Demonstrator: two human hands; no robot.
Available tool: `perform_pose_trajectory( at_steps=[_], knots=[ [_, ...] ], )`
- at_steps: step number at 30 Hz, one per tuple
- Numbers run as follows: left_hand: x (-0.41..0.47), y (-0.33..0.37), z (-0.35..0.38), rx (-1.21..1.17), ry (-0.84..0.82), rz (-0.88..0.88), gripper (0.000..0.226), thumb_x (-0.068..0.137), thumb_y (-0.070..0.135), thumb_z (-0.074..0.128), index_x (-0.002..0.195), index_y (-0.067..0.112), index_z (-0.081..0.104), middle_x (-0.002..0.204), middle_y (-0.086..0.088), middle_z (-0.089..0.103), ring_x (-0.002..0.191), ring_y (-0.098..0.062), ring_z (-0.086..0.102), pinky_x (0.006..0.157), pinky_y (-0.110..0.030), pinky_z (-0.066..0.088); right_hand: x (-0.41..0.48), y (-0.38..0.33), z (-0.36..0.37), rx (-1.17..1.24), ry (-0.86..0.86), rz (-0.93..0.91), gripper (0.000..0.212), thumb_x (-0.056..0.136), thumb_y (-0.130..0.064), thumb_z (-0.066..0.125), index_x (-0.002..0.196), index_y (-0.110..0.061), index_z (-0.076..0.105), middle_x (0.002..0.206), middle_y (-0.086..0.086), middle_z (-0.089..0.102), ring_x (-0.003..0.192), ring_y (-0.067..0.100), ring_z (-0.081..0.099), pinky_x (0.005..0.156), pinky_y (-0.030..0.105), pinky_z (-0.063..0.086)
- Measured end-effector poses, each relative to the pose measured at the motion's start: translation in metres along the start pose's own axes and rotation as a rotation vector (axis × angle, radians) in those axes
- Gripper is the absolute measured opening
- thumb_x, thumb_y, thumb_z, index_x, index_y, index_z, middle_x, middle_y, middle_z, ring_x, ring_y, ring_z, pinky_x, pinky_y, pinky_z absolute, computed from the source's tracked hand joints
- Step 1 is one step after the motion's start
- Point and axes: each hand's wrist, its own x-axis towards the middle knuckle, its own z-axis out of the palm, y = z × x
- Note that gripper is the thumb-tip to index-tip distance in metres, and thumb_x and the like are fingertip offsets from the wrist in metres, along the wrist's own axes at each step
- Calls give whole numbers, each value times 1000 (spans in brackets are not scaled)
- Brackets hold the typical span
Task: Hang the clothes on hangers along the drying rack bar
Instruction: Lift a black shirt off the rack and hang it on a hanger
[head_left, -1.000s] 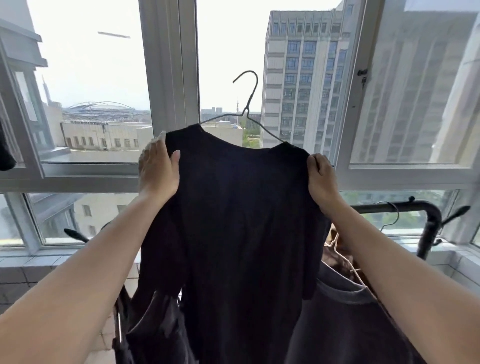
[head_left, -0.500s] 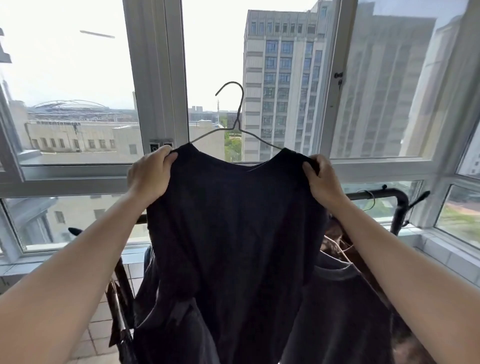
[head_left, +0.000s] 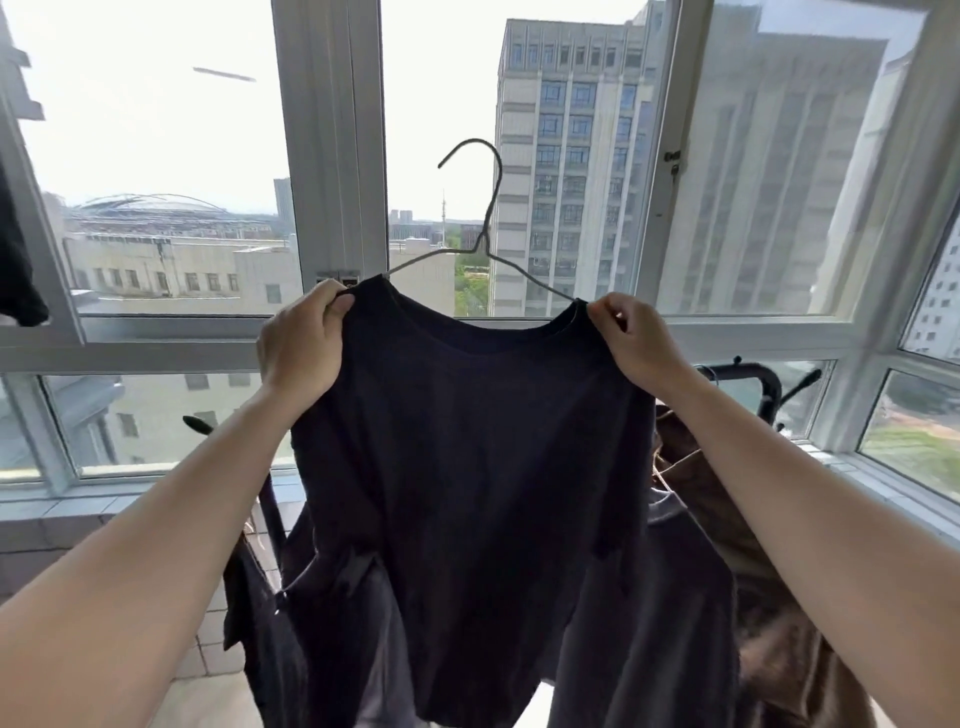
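One dark navy cotton T-shirt (head_left: 467, 441) on one thin grey wire hanger (head_left: 485, 234), held mid-air at centre. Left hand (head_left: 301, 348) pinches its 10 o'clock shoulder, right hand (head_left: 634, 343) its 2 o'clock shoulder. Black metal rack bar (head_left: 748, 374) at 3 o'clock.

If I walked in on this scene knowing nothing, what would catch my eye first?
A dark shirt fills the middle, held up by its shoulders: the left hand and the right hand each pinch one. A thin wire hanger sticks up from the collar, its hook on nothing. Behind stands a tall building beyond the window; low right, the black rack bar already carries clothes.
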Motion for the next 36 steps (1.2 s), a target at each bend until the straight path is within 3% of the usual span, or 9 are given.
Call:
perform_pose_trajectory(
  at_steps=[4,9,12,16,18,22,31,33,36],
  knots=[
    [-19,20,-18,-13,-6,-42,27,100,34,38,98,16,58,92,-11,68,92,-37,60,74,-37,33,-12,-14,-23,-44,-8,-79,18,97,-33,46,92,-21,58,85,-6,60,80,15,57,74,34,44],
    [-55,55,-27,-47,-8,-28,24,100,31,41,92,16,58,75,1,57,76,-26,52,68,-33,32,-36,-31,-41,-58,-52,-173,20,98,-26,46,88,-16,60,65,-11,52,53,1,45,56,21,36],
    [-76,73,-34,-62,-17,-8,23,100,29,41,91,16,58,74,6,53,73,-21,49,67,-31,31,-51,-41,-49,-43,-73,-183,21,97,-26,46,89,-16,62,65,-15,51,56,-8,48,54,8,33],
    [-108,94,-38,-93,-102,30,22,99,27,45,90,16,61,71,9,53,74,-18,50,67,-30,31,-73,-58,-62,70,-109,-181,26,95,-30,51,84,-14,68,78,6,67,69,10,57,68,28,43],
    [-122,95,-37,-150,-163,35,22,99,25,46,90,15,62,73,9,54,75,-17,51,67,-29,32,-84,-60,-67,106,-124,-179,29,93,-32,54,81,-11,69,74,17,64,61,17,51,67,32,44],
    [-145,92,-37,-265,-260,2,23,99,21,47,100,11,68,89,5,64,88,-15,58,76,-26,37,-107,-53,-71,78,-198,-182,29,93,-33,55,80,-10,68,75,18,67,68,30,60,76,43,52],
    [-193,84,-23,-364,-353,-176,29,99,23,48,116,9,67,115,-7,69,108,-20,61,98,-32,45,-158,-33,-77,64,-278,-55,30,93,-34,55,76,-14,67,60,-9,53,58,8,46,68,32,43],
    [-200,82,-18,-378,-378,-186,29,98,26,49,115,12,68,114,-5,69,110,-21,61,102,-40,46,-168,-29,-80,52,-290,-43,31,93,-34,54,80,-10,68,66,-4,63,64,11,55,72,31,45],
    [-204,93,-10,-419,-395,-142,27,98,23,51,114,11,69,108,2,68,107,-16,61,97,-32,46,-177,-22,-91,66,-270,-6,31,93,-35,55,82,-9,69,73,10,68,63,15,55,68,29,43]
  ],
)
